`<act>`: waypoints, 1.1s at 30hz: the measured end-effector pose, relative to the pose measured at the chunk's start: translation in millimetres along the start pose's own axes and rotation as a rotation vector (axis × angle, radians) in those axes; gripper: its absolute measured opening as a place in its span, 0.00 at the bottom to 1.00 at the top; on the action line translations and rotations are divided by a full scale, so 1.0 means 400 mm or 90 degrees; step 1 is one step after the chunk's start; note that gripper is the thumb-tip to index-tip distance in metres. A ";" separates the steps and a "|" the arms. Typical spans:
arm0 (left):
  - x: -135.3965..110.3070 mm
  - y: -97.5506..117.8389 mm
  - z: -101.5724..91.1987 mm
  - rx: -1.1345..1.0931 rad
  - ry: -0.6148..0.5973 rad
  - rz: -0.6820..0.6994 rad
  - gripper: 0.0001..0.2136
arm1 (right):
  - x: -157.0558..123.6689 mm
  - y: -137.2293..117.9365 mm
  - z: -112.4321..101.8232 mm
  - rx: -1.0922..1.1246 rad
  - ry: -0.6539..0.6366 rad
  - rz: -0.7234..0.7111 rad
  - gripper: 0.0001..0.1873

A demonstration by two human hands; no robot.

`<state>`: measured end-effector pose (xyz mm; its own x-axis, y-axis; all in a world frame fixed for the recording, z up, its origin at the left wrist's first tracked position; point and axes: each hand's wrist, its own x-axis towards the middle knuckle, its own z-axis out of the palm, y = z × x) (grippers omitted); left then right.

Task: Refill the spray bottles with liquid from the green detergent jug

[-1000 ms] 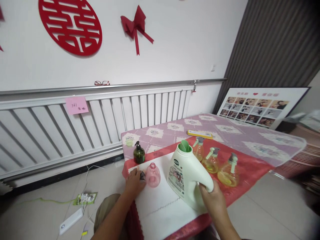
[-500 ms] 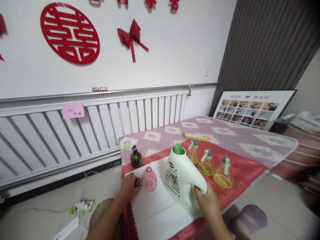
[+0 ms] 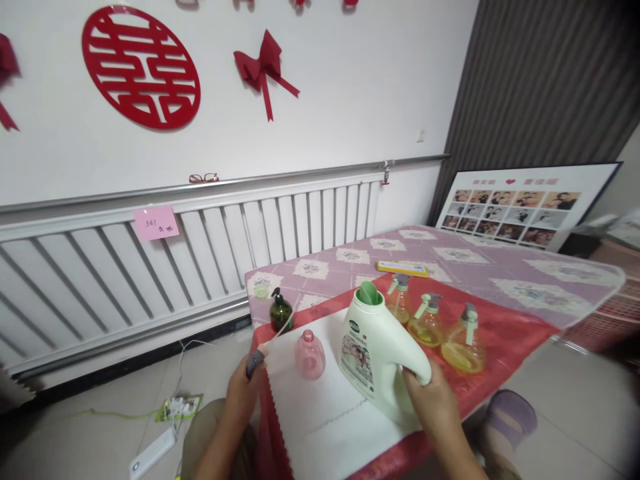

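Observation:
My left hand (image 3: 241, 395), at the near left corner of the table, is closed on a grey spray pump head (image 3: 255, 364) with a thin pale tube sticking out toward the table. My right hand (image 3: 434, 399) grips the handle of a large pale green detergent jug (image 3: 373, 360). The jug stands upright on a white cloth (image 3: 330, 433), its mouth uncapped with a green spout inside. Between my hands is a pink see-through bottle (image 3: 310, 357), upright and without a top. Right of the jug stand three spray bottles (image 3: 463, 347) with yellow liquid, grey-and-green heads on.
A dark green pump bottle (image 3: 281, 312) stands at the table's left edge. Behind the spray bottles lies a yellow flat box (image 3: 403, 269). Under the white cloth is a red cloth (image 3: 510, 327). A white radiator (image 3: 300, 227) runs along the wall. A power strip (image 3: 153, 453) lies on the floor.
My left hand has drawn the pump head left and toward me, away from the pink bottle, and its tube now shows. My right hand stays on the jug's handle. The view has shifted slightly.

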<state>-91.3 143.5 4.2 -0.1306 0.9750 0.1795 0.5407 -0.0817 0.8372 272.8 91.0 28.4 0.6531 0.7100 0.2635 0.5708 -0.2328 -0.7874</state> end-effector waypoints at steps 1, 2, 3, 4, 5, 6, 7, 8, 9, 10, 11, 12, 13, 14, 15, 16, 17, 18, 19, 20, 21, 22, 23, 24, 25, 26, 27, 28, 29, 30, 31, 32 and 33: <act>-0.018 0.013 -0.012 -0.088 0.022 -0.030 0.14 | 0.001 0.000 0.001 -0.002 0.002 0.003 0.17; -0.037 0.029 -0.022 -0.162 0.033 -0.062 0.15 | 0.002 0.002 0.003 -0.003 0.004 0.003 0.17; -0.056 0.046 -0.030 -0.220 0.032 -0.083 0.17 | 0.004 0.004 0.005 -0.003 0.005 -0.001 0.17; -0.075 0.065 -0.036 -0.276 0.024 -0.095 0.18 | 0.006 0.008 0.007 -0.004 0.005 -0.010 0.18; -0.094 0.083 -0.041 -0.321 0.026 -0.107 0.18 | 0.007 0.012 0.009 -0.008 0.002 -0.020 0.18; -0.111 0.101 -0.044 -0.349 0.026 -0.116 0.18 | 0.008 0.016 0.009 -0.018 -0.007 -0.030 0.19; -0.126 0.117 -0.046 -0.370 0.018 -0.119 0.17 | 0.008 0.020 0.008 -0.029 -0.021 -0.046 0.21; -0.140 0.132 -0.048 -0.380 0.015 -0.119 0.17 | 0.005 0.024 0.004 -0.039 -0.033 -0.072 0.24; -0.152 0.144 -0.050 -0.377 0.010 -0.120 0.16 | 0.000 0.025 -0.003 -0.051 -0.030 -0.109 0.27; -0.163 0.153 -0.052 -0.359 0.005 -0.124 0.14 | -0.008 0.024 -0.013 -0.066 -0.007 -0.154 0.30; -0.172 0.161 -0.053 -0.332 -0.002 -0.127 0.14 | -0.019 0.018 -0.025 -0.083 0.038 -0.206 0.33; -0.181 0.166 -0.054 -0.301 -0.012 -0.128 0.13 | -0.034 0.009 -0.038 -0.101 0.098 -0.258 0.35; -0.190 0.170 -0.054 -0.268 -0.024 -0.124 0.13 | -0.053 -0.006 -0.052 -0.119 0.159 -0.308 0.35; -0.197 0.172 -0.052 -0.237 -0.041 -0.114 0.13 | -0.075 -0.026 -0.064 -0.127 0.203 -0.350 0.32; -0.204 0.175 -0.049 -0.205 -0.060 -0.095 0.13 | -0.101 -0.050 -0.072 -0.120 0.208 -0.395 0.27; -0.209 0.177 -0.045 -0.170 -0.081 -0.069 0.12 | -0.129 -0.077 -0.076 -0.101 0.168 -0.458 0.22; -0.214 0.180 -0.040 -0.130 -0.105 -0.039 0.11 | -0.158 -0.106 -0.075 -0.068 0.107 -0.526 0.18; -0.217 0.182 -0.034 -0.087 -0.129 -0.006 0.10 | -0.188 -0.136 -0.069 -0.039 0.036 -0.576 0.17; -0.220 0.186 -0.028 -0.046 -0.153 0.033 0.08 | -0.216 -0.165 -0.059 -0.026 -0.053 -0.604 0.18; -0.222 0.189 -0.022 -0.012 -0.174 0.072 0.07 | -0.242 -0.191 -0.045 -0.024 -0.132 -0.622 0.20; -0.223 0.192 -0.017 0.016 -0.194 0.106 0.05 | -0.265 -0.214 -0.030 -0.031 -0.204 -0.627 0.23; -0.224 0.195 -0.013 0.038 -0.212 0.133 0.05 | -0.284 -0.231 -0.014 -0.043 -0.266 -0.623 0.25; -0.226 0.197 -0.010 0.057 -0.226 0.151 0.04 | -0.297 -0.243 0.001 -0.060 -0.309 -0.617 0.27; -0.228 0.199 -0.008 0.072 -0.239 0.163 0.04 | -0.307 -0.249 0.014 -0.081 -0.341 -0.610 0.28; -0.231 0.200 -0.008 0.082 -0.249 0.170 0.05 | -0.311 -0.251 0.024 -0.101 -0.363 -0.604 0.27; -0.234 0.200 -0.009 0.086 -0.258 0.177 0.05 | -0.311 -0.249 0.032 -0.118 -0.378 -0.599 0.26; -0.237 0.199 -0.012 0.078 -0.268 0.185 0.05 | -0.308 -0.243 0.036 -0.127 -0.390 -0.595 0.24; -0.237 0.197 -0.015 0.052 -0.277 0.194 0.05 | -0.302 -0.236 0.036 -0.122 -0.394 -0.589 0.23; -0.234 0.194 -0.020 0.008 -0.286 0.196 0.07 | -0.293 -0.227 0.034 -0.102 -0.387 -0.583 0.22; -0.227 0.189 -0.023 -0.049 -0.286 0.187 0.11 | -0.282 -0.218 0.028 -0.065 -0.371 -0.577 0.21; -0.215 0.183 -0.025 -0.117 -0.271 0.168 0.14 | -0.271 -0.210 0.019 -0.015 -0.348 -0.569 0.19; -0.197 0.174 -0.023 -0.184 -0.248 0.140 0.17 | -0.260 -0.203 0.009 0.043 -0.317 -0.556 0.18; -0.174 0.165 -0.017 -0.245 -0.194 0.105 0.17 | -0.250 -0.199 -0.003 0.100 -0.286 -0.532 0.16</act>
<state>-52.2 68.8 50.2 0.2090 0.9541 0.2145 0.1818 -0.2534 0.9501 162.8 37.8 65.4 -0.2051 0.8019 0.5612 0.6709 0.5327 -0.5159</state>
